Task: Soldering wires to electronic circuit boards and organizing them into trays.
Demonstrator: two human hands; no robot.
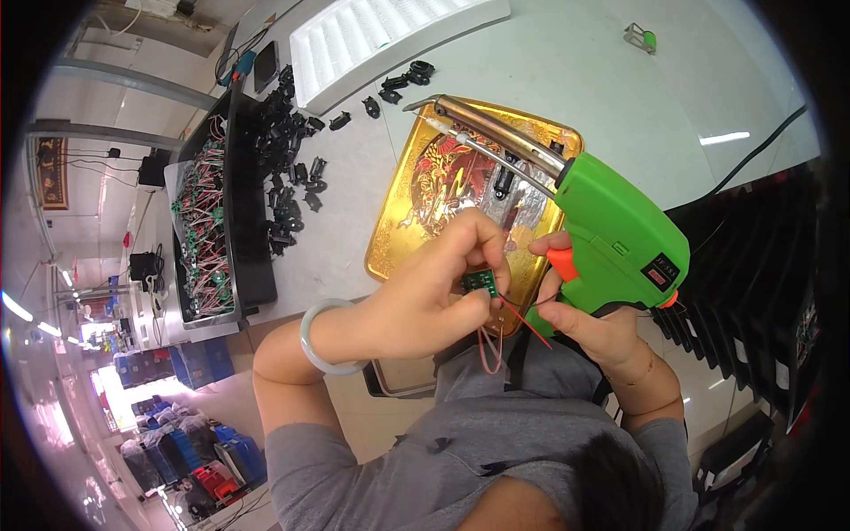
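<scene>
Between thumb and fingers, my left hand (pixel 443 279) pinches a small green circuit board (pixel 481 283). Red and black wires (pixel 527 324) trail from it, and a reddish loop hangs below. My right hand (pixel 598 332) grips the handle of a green soldering gun (pixel 620 230), with fingers at its orange trigger (pixel 561 264). The gun's metal barrel and thin feed tube point to the far left, over a gold tray (pixel 394 217) with a printed picture. A small black part (pixel 504 180) lies in the tray. My fingers partly cover the board.
Loose black plastic parts (pixel 288 199) are scattered on the table left of the tray. Beyond them stands a black bin (pixel 248 230) of wired green boards (pixel 205 221). A white foam tray (pixel 381 44) lies at the back. Black stacked trays (pixel 753 274) stand at the right.
</scene>
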